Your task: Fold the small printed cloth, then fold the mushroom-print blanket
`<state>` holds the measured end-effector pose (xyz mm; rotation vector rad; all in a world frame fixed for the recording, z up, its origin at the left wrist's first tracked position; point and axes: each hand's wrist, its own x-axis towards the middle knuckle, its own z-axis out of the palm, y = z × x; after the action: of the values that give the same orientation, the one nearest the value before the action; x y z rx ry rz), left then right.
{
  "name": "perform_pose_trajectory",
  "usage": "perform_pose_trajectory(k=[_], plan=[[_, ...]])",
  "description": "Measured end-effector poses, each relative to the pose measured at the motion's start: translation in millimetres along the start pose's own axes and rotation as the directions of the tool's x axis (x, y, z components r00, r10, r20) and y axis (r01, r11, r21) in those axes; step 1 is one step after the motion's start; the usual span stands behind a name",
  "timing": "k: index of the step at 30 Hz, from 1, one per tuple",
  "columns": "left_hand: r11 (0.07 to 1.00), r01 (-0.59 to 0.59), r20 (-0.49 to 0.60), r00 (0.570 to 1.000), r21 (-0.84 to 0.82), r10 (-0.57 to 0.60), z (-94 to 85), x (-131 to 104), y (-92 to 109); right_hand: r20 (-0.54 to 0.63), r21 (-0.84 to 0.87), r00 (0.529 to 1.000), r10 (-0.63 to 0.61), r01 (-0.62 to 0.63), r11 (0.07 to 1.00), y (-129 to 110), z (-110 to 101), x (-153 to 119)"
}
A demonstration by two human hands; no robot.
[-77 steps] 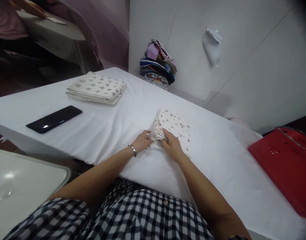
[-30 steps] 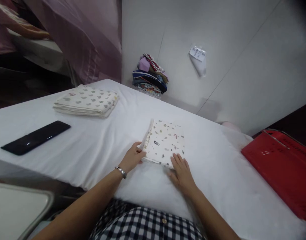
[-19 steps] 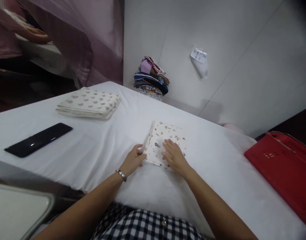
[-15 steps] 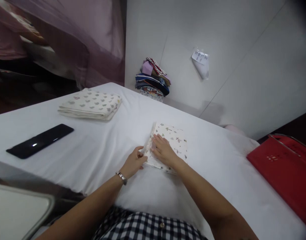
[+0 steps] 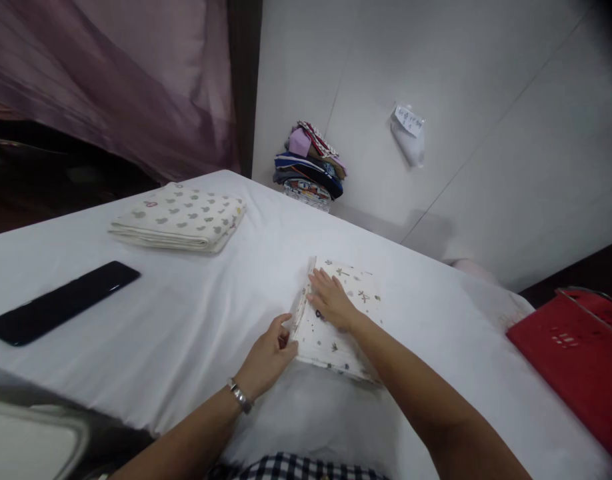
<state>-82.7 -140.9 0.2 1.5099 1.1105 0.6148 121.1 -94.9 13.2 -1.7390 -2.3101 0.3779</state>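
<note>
A folded white cloth with small plant prints (image 5: 336, 340) lies on the white-covered table (image 5: 436, 373) in front of me. My right hand (image 5: 332, 300) rests flat on its upper left part, fingers spread. At the cloth's lower left edge is my left hand (image 5: 269, 353), thumb and forefinger apart on either side of the corner, the thumb touching it; the other fingers are curled. That wrist wears a metal bracelet (image 5: 240, 395). Farther left sits a second folded cream cloth with grey prints (image 5: 186, 217).
A black phone (image 5: 61, 300) lies at the left of the table. At the right edge is a red bag (image 5: 571, 353). Beyond the table stands a stack of folded clothes (image 5: 309, 167), with a labelled plastic packet (image 5: 409, 133) nearby. A pinkish curtain (image 5: 151, 73) hangs at upper left.
The view has shifted, so most things appear a little lower. My right hand has slid slightly up along the cloth toward its far edge. My left hand stays at the left edge.
</note>
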Motion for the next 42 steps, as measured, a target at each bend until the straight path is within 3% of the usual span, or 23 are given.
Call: perform_pose_trajectory(k=[3,7,10,14,17,20,29,35,38,42], plan=[[1.000,0.026,0.004,1.000,-0.010,-0.026,-0.7,-0.5,2.7,-0.004,-0.071,0.999,0.048,-0.048,0.996,12.3,4.6,10.4],[0.999,0.032,0.006,0.999,0.001,-0.032,-1.3,-0.9,4.0,0.025,-0.020,0.998,0.057,-0.056,0.998,20.1,9.6,14.0],[1.000,0.015,-0.002,1.000,0.008,-0.015,-1.1,-1.0,2.9,0.008,0.060,0.997,0.080,-0.080,0.995,27.5,0.6,21.7],[1.000,0.016,0.005,1.000,0.009,-0.016,-1.1,-1.4,2.0,-0.062,0.026,0.983,0.170,-0.169,0.985,46.6,-19.3,49.9],[1.000,0.014,0.011,1.000,0.010,-0.014,-1.7,-1.9,2.3,0.092,0.026,0.955,0.282,-0.286,0.958,64.0,-32.5,77.1],[1.000,0.021,0.023,1.000,0.016,-0.021,-2.0,-2.0,1.5,0.275,0.058,0.918,0.285,-0.312,0.948,80.2,-42.7,102.6],[0.999,0.053,0.041,0.998,0.009,-0.054,-1.3,-2.1,-5.0,0.474,-0.005,0.843,0.255,-0.287,0.958,99.9,-47.1,159.5],[0.998,0.051,0.074,0.996,-0.022,-0.049,-3.2,0.9,-10.1,0.539,0.018,0.805,0.248,-0.305,0.952,88.9,-51.8,158.7],[0.998,0.063,0.078,0.995,-0.027,-0.061,-4.0,2.0,-8.4,0.516,0.093,0.825,0.233,-0.324,0.942,86.4,-66.6,146.8],[0.996,0.073,0.066,0.995,-0.047,-0.070,-4.3,2.7,-5.3,0.406,0.352,0.891,0.203,-0.357,0.865,87.5,-103.7,121.2]])
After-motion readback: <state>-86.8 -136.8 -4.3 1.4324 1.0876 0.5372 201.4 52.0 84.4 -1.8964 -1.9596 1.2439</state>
